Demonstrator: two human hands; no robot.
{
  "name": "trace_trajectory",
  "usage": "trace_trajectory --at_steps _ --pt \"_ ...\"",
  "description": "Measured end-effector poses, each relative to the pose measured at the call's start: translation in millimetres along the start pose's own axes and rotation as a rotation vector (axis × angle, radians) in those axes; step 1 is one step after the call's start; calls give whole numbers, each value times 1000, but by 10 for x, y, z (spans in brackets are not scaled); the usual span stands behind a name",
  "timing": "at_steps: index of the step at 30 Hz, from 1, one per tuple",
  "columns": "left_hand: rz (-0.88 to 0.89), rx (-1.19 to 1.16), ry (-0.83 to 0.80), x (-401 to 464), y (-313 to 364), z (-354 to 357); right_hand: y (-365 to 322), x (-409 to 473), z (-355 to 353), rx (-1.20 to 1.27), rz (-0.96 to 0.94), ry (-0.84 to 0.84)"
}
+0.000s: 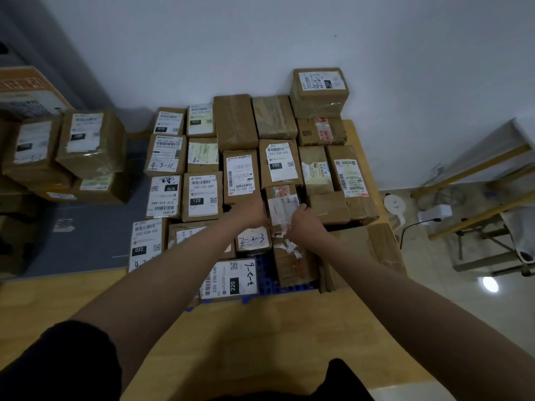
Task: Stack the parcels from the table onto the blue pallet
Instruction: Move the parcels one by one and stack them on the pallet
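Note:
Both my hands hold a small brown parcel (282, 205) with a torn white label, in the middle of the stack. My left hand (251, 212) grips its left side and my right hand (304, 222) grips its right side. The parcel stands among several labelled cardboard parcels (202, 195) packed side by side on the blue pallet (265, 280), of which only a small patch shows near the front. One parcel (318, 91) sits on top of others at the back right, against the wall.
More parcels (86, 143) are piled on a grey table (86, 238) to the left. A wooden surface (260, 328) lies in front of me. At right stand a wooden rack (477, 175), a white round device (393, 202) and a black cable on the tiled floor.

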State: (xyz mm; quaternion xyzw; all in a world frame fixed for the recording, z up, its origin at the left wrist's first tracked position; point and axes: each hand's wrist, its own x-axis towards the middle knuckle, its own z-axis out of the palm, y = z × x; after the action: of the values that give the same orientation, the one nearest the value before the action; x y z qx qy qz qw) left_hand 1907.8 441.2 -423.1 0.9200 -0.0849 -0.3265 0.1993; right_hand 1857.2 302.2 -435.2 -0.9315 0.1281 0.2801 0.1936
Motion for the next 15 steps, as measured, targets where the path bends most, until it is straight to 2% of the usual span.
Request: trace_trajectory --at_steps 6,10,15 --pt "-67 84 72 -508 -333 -394 -261 -210 -214 -120 -220 32" --pt "-110 172 118 -998 -728 -569 -648 -380 -252 -328 -334 72" --pt "-227 225 163 -1579 -1289 -713 -1217 -628 -116 -429 -456 -2"
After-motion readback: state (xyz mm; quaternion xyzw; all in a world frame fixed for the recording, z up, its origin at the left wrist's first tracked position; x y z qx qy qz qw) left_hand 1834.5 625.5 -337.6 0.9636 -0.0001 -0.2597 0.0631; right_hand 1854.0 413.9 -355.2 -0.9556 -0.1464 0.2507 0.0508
